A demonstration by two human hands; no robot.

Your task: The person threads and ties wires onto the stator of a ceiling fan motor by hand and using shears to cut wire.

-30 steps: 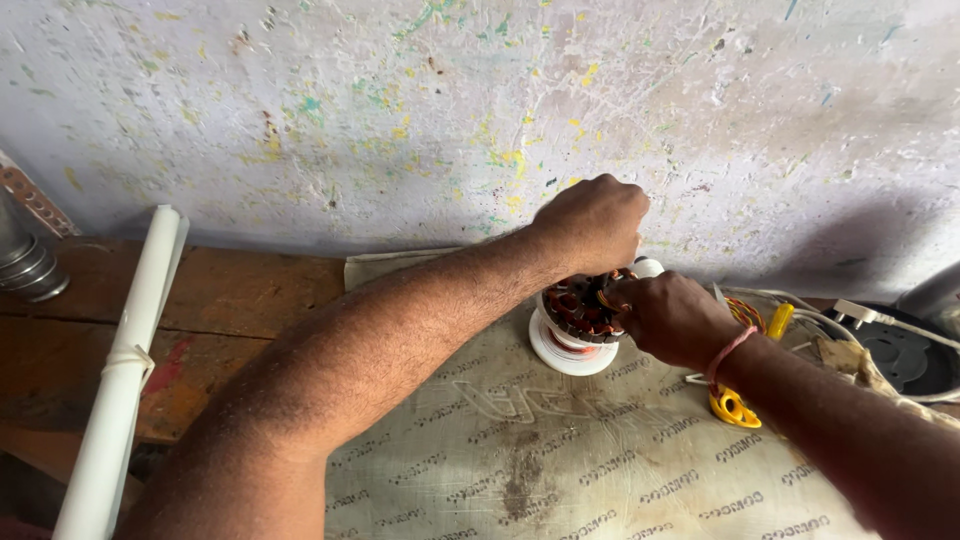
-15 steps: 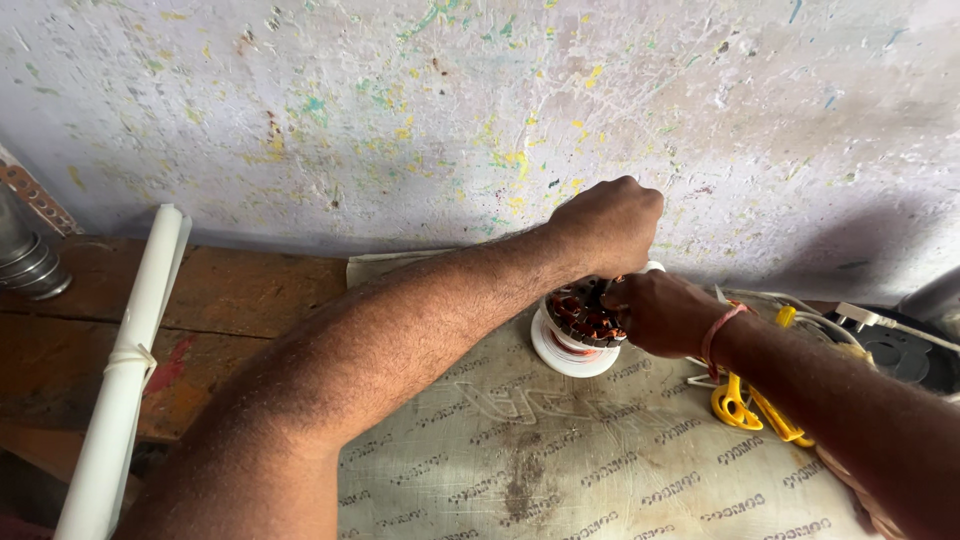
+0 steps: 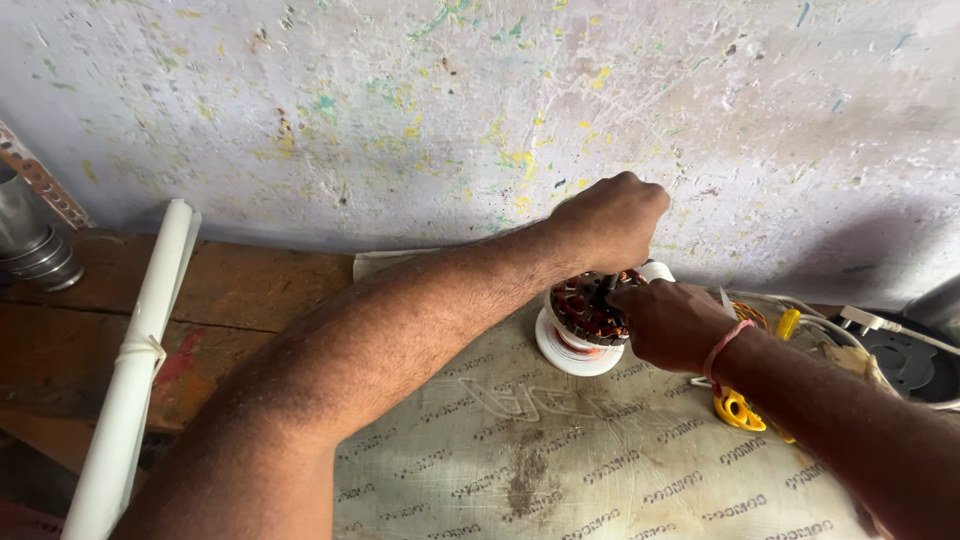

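Note:
A round motor stator with copper windings [image 3: 585,308] sits on a white ring base [image 3: 572,355] on a printed woven sack [image 3: 600,460]. My left hand [image 3: 610,222] is closed in a fist over the far top of the stator. My right hand [image 3: 672,322], with a pink band on its wrist, grips the stator's right side. What the left fist holds is hidden.
A rolled white paper tube [image 3: 135,360] lies on the wooden bench [image 3: 250,290] at the left. Yellow-handled scissors [image 3: 738,408], white wires [image 3: 880,325] and a dark round part [image 3: 910,360] lie at the right. A paint-flecked wall [image 3: 450,110] stands close behind. Metal cylinders [image 3: 30,245] stand far left.
Both hands stay on the stator; the left fist has shifted slightly over its top and the right hand has moved a little along its side.

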